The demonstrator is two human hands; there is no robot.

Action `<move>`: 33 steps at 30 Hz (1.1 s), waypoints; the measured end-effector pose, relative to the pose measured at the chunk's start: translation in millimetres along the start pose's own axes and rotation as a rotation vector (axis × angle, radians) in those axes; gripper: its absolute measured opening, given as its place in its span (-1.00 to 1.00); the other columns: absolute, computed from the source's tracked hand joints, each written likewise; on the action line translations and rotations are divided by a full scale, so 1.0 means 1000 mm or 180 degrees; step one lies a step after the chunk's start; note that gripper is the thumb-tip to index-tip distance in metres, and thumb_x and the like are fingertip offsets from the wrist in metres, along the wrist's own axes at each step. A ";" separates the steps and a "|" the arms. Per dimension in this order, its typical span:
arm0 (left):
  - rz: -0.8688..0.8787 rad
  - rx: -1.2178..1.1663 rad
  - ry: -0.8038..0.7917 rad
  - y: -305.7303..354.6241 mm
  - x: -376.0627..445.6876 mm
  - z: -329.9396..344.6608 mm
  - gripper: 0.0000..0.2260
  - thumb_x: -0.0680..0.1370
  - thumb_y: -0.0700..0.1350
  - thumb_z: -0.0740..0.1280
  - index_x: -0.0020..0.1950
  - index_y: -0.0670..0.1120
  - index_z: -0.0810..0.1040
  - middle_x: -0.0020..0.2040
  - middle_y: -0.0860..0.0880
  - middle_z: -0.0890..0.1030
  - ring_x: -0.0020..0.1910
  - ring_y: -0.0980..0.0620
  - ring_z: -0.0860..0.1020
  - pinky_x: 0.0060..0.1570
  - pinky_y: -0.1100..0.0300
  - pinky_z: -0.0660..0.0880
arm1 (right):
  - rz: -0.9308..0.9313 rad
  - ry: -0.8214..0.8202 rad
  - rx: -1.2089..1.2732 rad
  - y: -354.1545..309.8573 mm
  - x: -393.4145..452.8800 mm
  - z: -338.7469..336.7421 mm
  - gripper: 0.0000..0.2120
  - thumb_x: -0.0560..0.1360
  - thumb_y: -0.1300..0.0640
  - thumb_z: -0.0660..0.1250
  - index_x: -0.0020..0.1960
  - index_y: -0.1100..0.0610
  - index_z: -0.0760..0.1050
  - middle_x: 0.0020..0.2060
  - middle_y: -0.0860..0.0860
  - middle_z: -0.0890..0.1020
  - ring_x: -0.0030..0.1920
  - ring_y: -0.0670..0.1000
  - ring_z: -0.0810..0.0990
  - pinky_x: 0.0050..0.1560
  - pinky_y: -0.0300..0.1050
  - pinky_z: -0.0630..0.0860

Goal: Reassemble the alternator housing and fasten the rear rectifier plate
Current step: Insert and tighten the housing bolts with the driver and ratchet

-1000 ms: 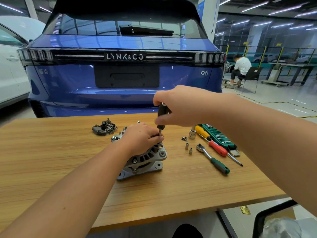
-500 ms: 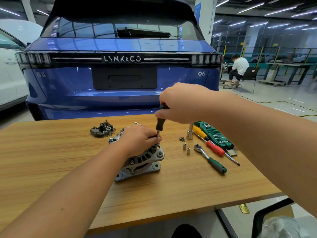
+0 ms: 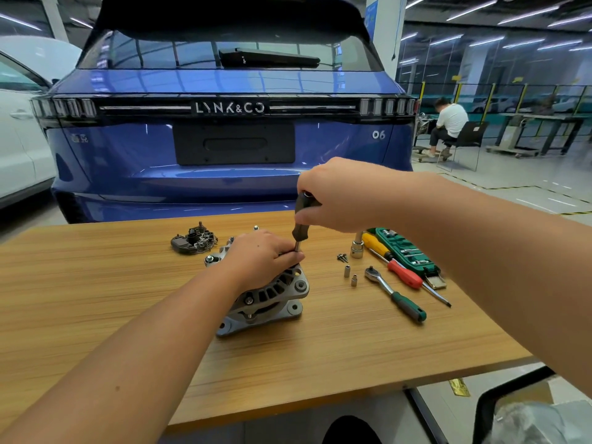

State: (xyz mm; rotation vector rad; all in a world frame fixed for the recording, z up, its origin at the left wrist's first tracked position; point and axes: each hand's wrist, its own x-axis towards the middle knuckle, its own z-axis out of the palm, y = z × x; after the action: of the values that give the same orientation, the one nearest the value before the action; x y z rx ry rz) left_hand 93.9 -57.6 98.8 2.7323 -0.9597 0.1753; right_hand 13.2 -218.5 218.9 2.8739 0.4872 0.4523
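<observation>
Alternator housing (image 3: 266, 296) sits on the wooden table (image 3: 96, 299), centre of frame, resting on its mounting lugs. Left hand (image 3: 259, 254) lies over the top of the housing, fingers curled around it; fingertips (image 3: 296, 256) touch the shaft of the driver where it meets the housing. Right hand (image 3: 339, 197) is above it, fingers wrapped around the dark handle of a screwdriver (image 3: 299, 224), held roughly upright with a slight tilt, tip down at the housing's top right edge. Tip itself hidden behind the left fingers, so can't tell what it's seated in.

Rectifier plate (image 3: 193, 240) lies loose on the table, up and left of the housing, just beside it, not touching as far as visible.

Right of the housing: two small sockets (image 3: 350, 274), a loose screw (image 3: 342, 257), a larger socket (image 3: 357, 248) standing upright, a green-handled ratchet (image 3: 395, 293), a red-handled screwdriver (image 3: 407, 275), a yellow-handled screwdriver (image 3: 374, 243), and a green socket case (image 3: 405, 249) at the right edge of the group.

Behind the table: rear of a blue Lynk & Co 06 (image 3: 230, 123). White car (image 3: 19, 139) at left edge. A seated person (image 3: 448, 123) in the right background.
</observation>
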 end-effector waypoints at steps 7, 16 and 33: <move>0.0020 0.0008 0.0029 -0.001 0.000 0.001 -0.66 0.67 0.23 0.11 0.05 0.12 0.62 -0.04 0.07 0.63 0.02 0.04 0.53 0.05 -0.04 0.50 | 0.0710 0.0472 -0.0212 -0.015 0.007 0.009 -0.57 0.60 -0.24 0.15 -0.31 0.02 0.35 -0.37 -0.03 0.47 -0.38 0.00 0.44 -0.41 -0.13 0.22; 0.0020 -0.0029 -0.0009 0.000 0.000 -0.001 -0.69 0.67 0.22 0.13 0.08 0.14 0.61 -0.01 0.07 0.64 0.05 0.04 0.53 0.08 -0.03 0.50 | -0.0241 0.0117 -0.0260 0.000 0.007 -0.004 -0.71 0.57 -0.20 0.31 -0.04 0.02 0.56 -0.32 -0.11 0.50 -0.33 -0.11 0.44 -0.42 -0.17 0.28; 0.0037 -0.0049 0.0025 -0.002 0.000 0.001 -0.71 0.67 0.21 0.14 0.03 0.13 0.60 -0.03 0.06 0.63 0.02 0.05 0.53 -0.01 0.06 0.48 | 0.0302 0.0208 -0.0538 -0.004 0.005 0.000 -0.54 0.60 -0.29 0.14 -0.25 0.05 0.43 -0.39 -0.05 0.47 -0.40 -0.04 0.44 -0.43 -0.18 0.26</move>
State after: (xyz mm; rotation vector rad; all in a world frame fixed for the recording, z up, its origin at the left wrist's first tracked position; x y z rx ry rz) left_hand 95.1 -56.7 97.6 2.7106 -0.9711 0.1801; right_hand 16.8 -212.6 219.2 2.7344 0.3074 0.5754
